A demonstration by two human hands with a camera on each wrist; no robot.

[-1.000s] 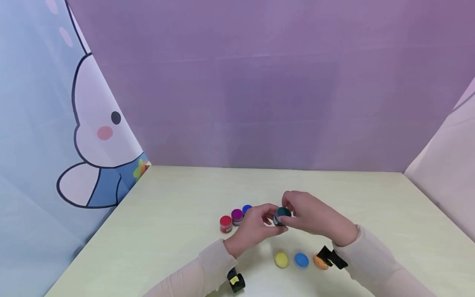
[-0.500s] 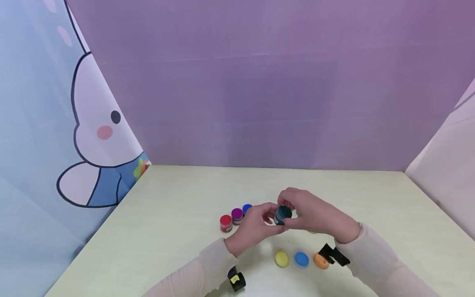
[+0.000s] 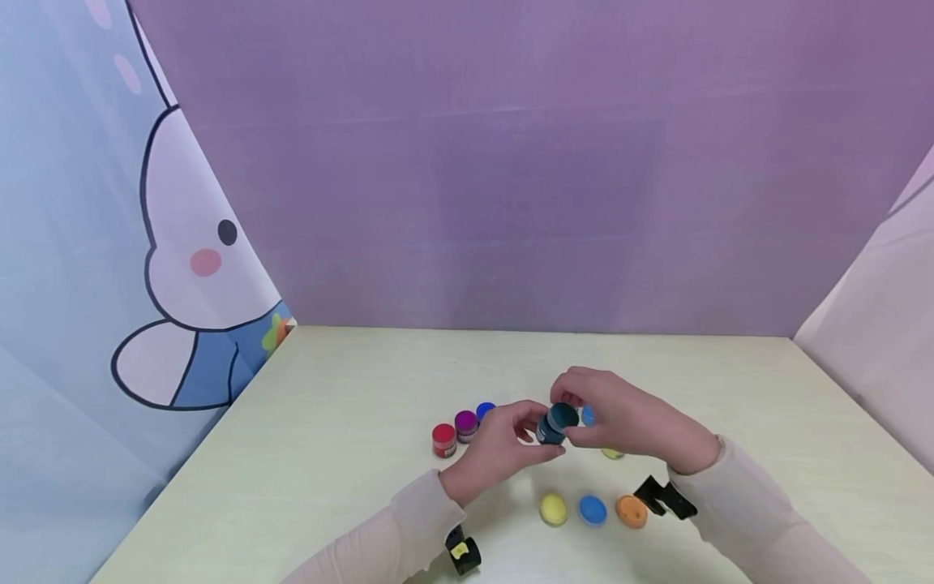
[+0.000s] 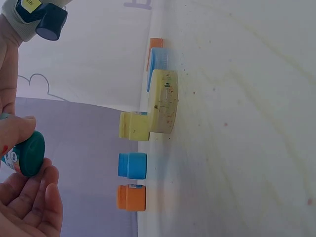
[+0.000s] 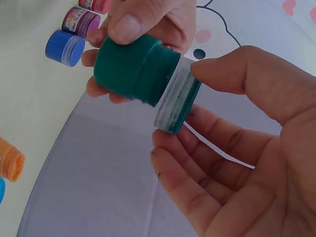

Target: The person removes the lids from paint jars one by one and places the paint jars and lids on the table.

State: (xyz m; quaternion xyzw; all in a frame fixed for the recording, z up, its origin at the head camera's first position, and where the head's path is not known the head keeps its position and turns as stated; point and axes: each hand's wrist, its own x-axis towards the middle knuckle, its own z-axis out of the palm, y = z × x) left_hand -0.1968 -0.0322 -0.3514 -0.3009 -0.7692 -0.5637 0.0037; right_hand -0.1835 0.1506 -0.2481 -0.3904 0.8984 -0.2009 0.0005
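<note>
Over the middle of the table, my left hand (image 3: 503, 442) grips a dark green paint jar (image 5: 133, 66) by its body, thumb on one side and fingers on the other. My right hand (image 3: 620, 414) pinches the jar's lid (image 5: 178, 98), a clear-rimmed green cap, between thumb and fingertips. In the right wrist view the lid sits askew at the jar's mouth, with the jar's neck showing beside it. The head view has jar and lid tilted, well above the tabletop. Small dark smudges mark the right fingertips.
Left of the hands stand capped red (image 3: 443, 440), purple (image 3: 466, 425) and blue (image 3: 485, 411) jars. Uncapped yellow (image 4: 134, 126), light blue (image 4: 132, 165) and orange (image 4: 132, 198) jars stand in a row. Yellow (image 3: 553, 509), blue (image 3: 593, 510) and orange (image 3: 631, 511) lids lie nearer me.
My right hand has shifted slightly right, drawing the green lid off the jar's mouth. The light blue jar behind it now shows in part. My left hand has stayed nearly still.
</note>
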